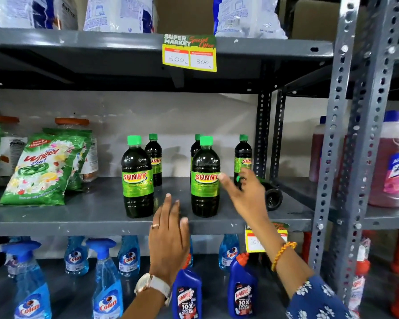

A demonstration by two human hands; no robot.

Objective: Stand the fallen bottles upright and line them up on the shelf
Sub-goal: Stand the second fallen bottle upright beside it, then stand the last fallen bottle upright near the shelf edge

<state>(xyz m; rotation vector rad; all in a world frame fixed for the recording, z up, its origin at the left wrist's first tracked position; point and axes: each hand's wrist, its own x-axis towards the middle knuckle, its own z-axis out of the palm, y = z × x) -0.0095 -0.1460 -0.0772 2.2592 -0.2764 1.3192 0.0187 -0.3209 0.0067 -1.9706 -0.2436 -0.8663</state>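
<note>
Dark Sunny bottles with green caps stand on the middle grey shelf (pixel 78 217). Two are at the front, one left (pixel 137 178) and one right (pixel 205 180). Three more stand behind: one back left (pixel 154 157), one mostly hidden (pixel 195 146), one back right (pixel 242 155). A fallen bottle (pixel 272 196) lies on its side at the right end, base toward me, mostly hidden behind my right hand (pixel 247 192). That hand is open with fingers spread, just right of the front right bottle. My left hand (pixel 168 238) is open at the shelf's front edge, holding nothing.
Green Wheel detergent packs (pixel 44 171) lean at the shelf's left. A perforated steel upright (pixel 346 139) borders the right end, with pink Lizol bottles (pixel 394 162) beyond. Blue Colin sprays (pixel 106 284) and Harpic bottles (pixel 187 293) fill the lower shelf. Price tags (pixel 189 52) hang from shelf edges.
</note>
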